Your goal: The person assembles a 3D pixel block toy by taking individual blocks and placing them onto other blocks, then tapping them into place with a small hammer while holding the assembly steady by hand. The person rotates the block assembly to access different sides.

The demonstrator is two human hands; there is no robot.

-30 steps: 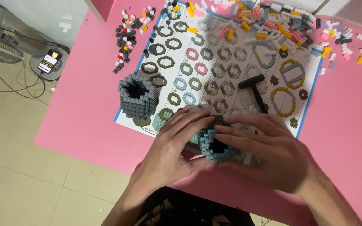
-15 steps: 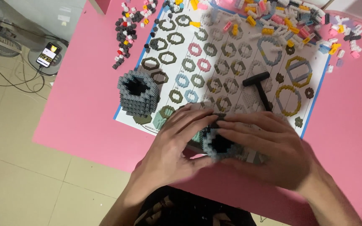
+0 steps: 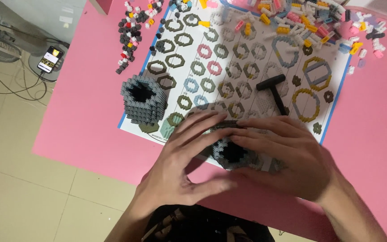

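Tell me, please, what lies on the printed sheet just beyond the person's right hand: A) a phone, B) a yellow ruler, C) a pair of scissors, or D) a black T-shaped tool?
D: a black T-shaped tool lies on the printed sheet just beyond the fingers of the right hand, while the phone lies on the floor off the pink table.

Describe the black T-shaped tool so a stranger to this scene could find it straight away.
Start at the pink table and find the white instruction sheet printed with rings. The black T-shaped tool lies on the sheet's right half, just beyond the fingertips of the right hand. It is the only solid black, single-piece item there; everything around it is printed rings or small loose bricks.
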